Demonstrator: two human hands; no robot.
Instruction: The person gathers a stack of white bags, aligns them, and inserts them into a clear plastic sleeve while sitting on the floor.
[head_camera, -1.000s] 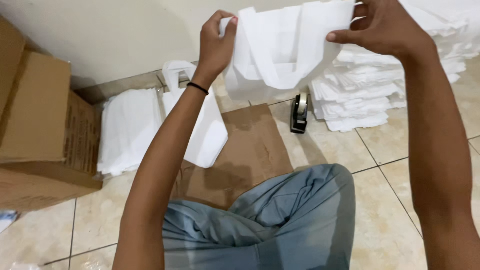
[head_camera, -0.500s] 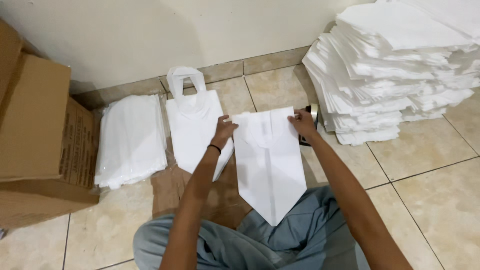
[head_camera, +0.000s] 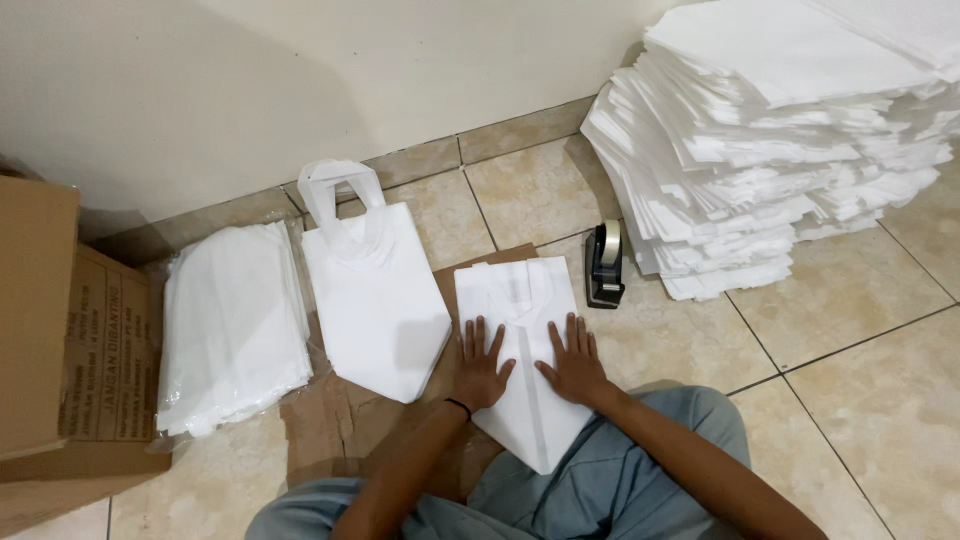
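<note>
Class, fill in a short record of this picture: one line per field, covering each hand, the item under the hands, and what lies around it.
Left hand: left hand flat, fingers spread, on the folded white bag
Right hand: right hand flat on the same bag
Under the bag: cardboard sheet on the tiled floor
To the left: white handled bag; wrapped white bundle; cardboard box
To the right: black tape dispenser; tall stack of white bags

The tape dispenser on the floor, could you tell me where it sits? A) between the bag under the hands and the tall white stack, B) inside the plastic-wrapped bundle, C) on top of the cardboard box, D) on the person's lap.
A: the tape dispenser stands on the tile just right of the folded white bag that both hands press flat, and left of the tall white stack.
</note>
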